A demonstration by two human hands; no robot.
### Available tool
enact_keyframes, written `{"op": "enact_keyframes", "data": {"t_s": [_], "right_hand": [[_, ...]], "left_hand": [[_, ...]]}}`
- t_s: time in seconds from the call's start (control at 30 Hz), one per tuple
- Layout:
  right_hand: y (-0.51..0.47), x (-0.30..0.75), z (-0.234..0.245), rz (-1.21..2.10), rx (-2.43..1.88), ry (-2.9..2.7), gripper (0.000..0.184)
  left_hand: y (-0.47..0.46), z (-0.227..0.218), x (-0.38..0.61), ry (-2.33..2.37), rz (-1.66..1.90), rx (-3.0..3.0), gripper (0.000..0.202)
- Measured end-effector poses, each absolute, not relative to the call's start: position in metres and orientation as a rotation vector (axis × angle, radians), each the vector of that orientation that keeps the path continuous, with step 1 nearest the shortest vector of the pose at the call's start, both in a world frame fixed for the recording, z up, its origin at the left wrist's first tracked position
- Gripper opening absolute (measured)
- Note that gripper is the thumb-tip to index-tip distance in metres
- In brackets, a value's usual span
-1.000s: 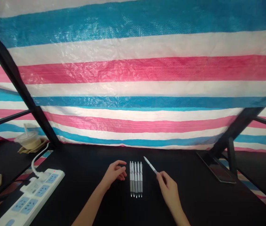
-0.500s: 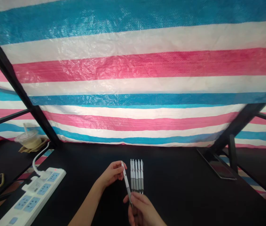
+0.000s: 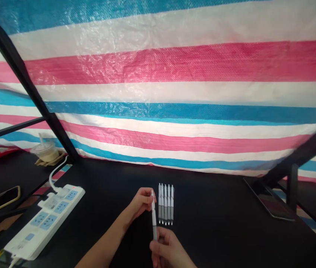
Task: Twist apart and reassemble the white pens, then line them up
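Slipping is the main risk I see for the pen (image 3: 154,215), since its slim barrel seems held by fingers at its ends alone; if my grips ease or pull unevenly, it could roll out and drop onto the black table (image 3: 208,216). A second worry is the row of five pens (image 3: 166,204), lying side by side just to the right: should a knuckle or the pen itself swing that way, the neat line could be knocked askew.

My left hand (image 3: 143,200) is curled in, thumb and fingers drawn together about the pen's far, white end; how firmly they press I cannot tell. My right hand (image 3: 166,247) pinches the grey near end between thumb and fingers, its lower fingers folded and partly hidden. So the pen spans my two hands, running near to far, left of the row and apart from it. Well off to the left lies a white power strip (image 3: 46,223); to the far right, a dark flat device (image 3: 269,201).
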State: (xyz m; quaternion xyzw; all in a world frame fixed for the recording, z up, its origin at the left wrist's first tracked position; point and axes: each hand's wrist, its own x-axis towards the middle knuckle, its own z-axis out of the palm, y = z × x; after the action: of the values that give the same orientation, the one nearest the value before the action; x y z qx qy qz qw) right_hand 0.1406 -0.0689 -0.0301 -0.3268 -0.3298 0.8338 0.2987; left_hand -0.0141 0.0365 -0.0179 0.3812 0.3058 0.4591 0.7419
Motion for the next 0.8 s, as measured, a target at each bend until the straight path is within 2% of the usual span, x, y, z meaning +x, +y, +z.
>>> {"op": "enact_keyframes", "data": {"t_s": [0.17, 0.33, 0.8], "right_hand": [[-0.066, 0.144, -0.023, 2.299, -0.830, -0.799, 0.056], [-0.064, 0.147, -0.014, 2.323, -0.816, -0.676, 0.041], [-0.065, 0.151, -0.008, 2.355, -0.789, -0.632, 0.033]], "left_hand": [[0.039, -0.011, -0.021, 0.657, 1.016, 0.804, 0.030], [0.040, -0.012, -0.021, 0.648, 1.008, 0.763, 0.028], [0.040, -0.014, -0.021, 0.603, 1.000, 0.710, 0.027]]}}
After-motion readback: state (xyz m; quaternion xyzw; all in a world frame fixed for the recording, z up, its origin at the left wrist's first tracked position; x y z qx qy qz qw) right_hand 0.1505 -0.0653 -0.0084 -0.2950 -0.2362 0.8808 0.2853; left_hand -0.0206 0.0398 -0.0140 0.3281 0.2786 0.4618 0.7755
